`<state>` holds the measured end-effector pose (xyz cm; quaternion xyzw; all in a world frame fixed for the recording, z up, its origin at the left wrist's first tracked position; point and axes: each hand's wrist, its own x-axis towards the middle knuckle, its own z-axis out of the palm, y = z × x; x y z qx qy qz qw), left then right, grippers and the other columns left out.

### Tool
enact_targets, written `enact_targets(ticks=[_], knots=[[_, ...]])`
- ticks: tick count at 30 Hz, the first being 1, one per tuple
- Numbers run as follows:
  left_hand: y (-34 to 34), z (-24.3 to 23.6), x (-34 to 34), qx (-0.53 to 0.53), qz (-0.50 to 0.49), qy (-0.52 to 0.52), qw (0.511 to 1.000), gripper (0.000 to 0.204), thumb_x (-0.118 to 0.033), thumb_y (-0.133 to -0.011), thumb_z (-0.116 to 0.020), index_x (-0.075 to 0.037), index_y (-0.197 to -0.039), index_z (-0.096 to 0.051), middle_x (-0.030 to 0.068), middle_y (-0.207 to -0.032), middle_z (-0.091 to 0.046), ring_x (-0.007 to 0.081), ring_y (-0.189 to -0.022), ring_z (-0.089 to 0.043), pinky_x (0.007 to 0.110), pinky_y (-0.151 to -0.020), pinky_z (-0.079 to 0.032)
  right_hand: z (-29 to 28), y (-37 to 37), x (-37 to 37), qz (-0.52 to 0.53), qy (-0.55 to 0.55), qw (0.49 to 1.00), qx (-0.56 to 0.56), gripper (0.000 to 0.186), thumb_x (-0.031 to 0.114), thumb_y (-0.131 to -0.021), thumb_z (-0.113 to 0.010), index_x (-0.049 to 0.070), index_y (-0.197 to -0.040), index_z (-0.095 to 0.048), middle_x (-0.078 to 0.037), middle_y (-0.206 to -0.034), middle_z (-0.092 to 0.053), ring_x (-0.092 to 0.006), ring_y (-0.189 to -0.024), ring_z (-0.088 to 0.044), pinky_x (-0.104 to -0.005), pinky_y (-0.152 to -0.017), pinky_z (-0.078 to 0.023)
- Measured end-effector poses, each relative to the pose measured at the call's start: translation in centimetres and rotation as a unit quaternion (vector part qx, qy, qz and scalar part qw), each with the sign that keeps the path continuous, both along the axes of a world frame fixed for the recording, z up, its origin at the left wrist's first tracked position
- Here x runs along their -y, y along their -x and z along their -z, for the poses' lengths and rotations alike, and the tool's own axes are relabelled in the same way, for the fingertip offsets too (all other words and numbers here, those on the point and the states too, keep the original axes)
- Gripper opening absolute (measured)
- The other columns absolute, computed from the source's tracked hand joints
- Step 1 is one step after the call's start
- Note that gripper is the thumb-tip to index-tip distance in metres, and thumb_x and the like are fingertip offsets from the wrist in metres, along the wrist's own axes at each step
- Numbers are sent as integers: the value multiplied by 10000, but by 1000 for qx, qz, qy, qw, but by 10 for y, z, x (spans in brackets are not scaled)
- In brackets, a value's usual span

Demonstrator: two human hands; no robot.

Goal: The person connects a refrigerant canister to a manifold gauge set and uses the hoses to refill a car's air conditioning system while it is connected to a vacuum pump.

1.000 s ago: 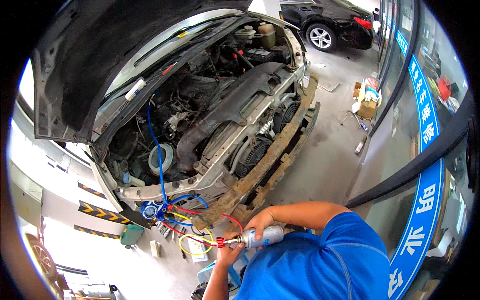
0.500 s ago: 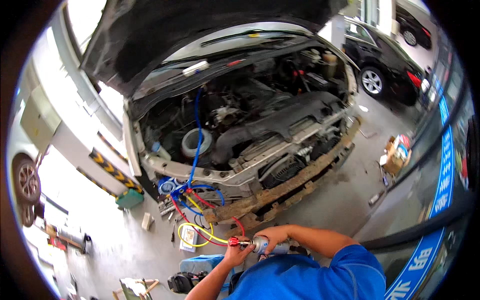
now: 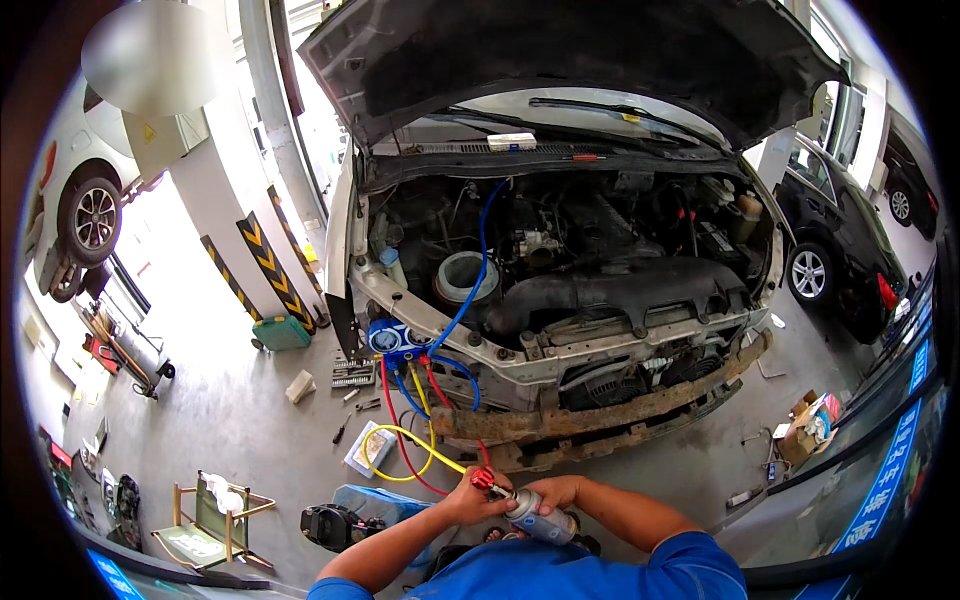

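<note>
My right hand (image 3: 556,492) is wrapped over a small silver-and-blue aerosol-type can (image 3: 543,521), which lies tilted in front of my blue shirt. My left hand (image 3: 470,503) is closed around a can tap with a red knob (image 3: 482,478) at the can's upper end; the exact joint between tap and can is partly covered by fingers. A yellow hose (image 3: 447,464) runs from near the left hand to a blue manifold gauge set (image 3: 400,340) at the car's front left corner. Its blue hose (image 3: 487,240) reaches into the engine bay, and red hoses (image 3: 390,400) hang below.
Before me stands a car with raised hood (image 3: 570,70) and a rusty bumper beam (image 3: 600,411). On the floor are a socket tray (image 3: 353,373), a white box (image 3: 368,450), a folding chair (image 3: 215,525) and a cardboard box (image 3: 800,437). A black car (image 3: 835,240) is parked right.
The view has swung left and levelled, so the car sits farther right in it. Both hands keep hold of the can and tap; the can now points more steeply up-left.
</note>
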<state>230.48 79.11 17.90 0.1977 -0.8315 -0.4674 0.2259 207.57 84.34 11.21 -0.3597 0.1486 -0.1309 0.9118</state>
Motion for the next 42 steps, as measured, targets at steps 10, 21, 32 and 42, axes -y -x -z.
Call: enact_targets(ticks=[10, 21, 32, 42], knots=[[1, 7, 8, 136, -91, 41, 986, 327, -403, -848, -633, -85, -921, -654, 152, -864, -648, 330, -876, -627, 427, -766, -478, -45, -11, 2, 189, 361, 835, -369, 735, 263, -625, -860, 64, -1234, -501, -91, -1069, -610, -193, -983, -580, -333, -842, -476], [16, 36, 25, 293, -108, 49, 949, 572, -632, -828, -502, -92, -908, -673, 200, -892, -661, 375, -901, -635, 500, -810, -427, -45, -48, -27, 382, 308, 717, -495, 753, 261, -600, -851, 74, -1229, -480, -136, -1068, -631, -241, -973, -619, -365, -842, -487], [6, 59, 15, 323, -20, 18, 946, 511, -594, -816, -520, -114, -922, -660, 176, -875, -659, 357, -874, -629, 487, -779, -409, 22, -20, -28, 255, 46, 950, -172, 821, 235, -625, -846, 56, -1317, -443, -121, -1227, -548, -244, -1115, -555, -381, -954, -437], [-3, 55, 20, 328, -15, 29, 944, 416, -539, -828, -549, -182, -1031, -614, 115, -969, -638, 301, -981, -592, 434, -816, -374, 18, -36, -18, 257, 67, 951, -155, 692, 145, -604, -847, 39, -1197, -506, -91, -1040, -630, -212, -958, -620, -378, -869, -489]])
